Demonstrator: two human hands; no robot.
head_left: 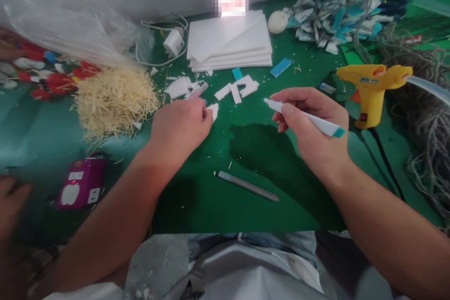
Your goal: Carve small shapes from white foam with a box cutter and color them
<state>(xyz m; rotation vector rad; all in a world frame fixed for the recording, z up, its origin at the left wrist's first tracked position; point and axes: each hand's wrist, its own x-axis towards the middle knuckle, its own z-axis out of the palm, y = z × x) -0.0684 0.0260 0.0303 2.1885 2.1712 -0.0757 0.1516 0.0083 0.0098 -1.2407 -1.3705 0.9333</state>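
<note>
My right hand (316,126) is closed around a white marker pen (316,122) with a teal end, its tip pointing left above the green table. My left hand (183,124), fingers curled, is low over the table beside the white foam scraps (181,86). A small white piece (213,111) shows at its thumb; whether the fingers grip it is hard to tell. Cut white strips (235,92) lie between the hands, with a small blue piece (237,73) behind them. Nearer to me lies a grey cutter-like tool (248,186).
White foam sheets (230,42) are stacked at the back. A yellow glue gun (372,89) stands right, near tangled grey string (432,145). Wood shavings (116,101) and a purple power socket (82,183) are left. Another person's hand (12,201) is at the left edge.
</note>
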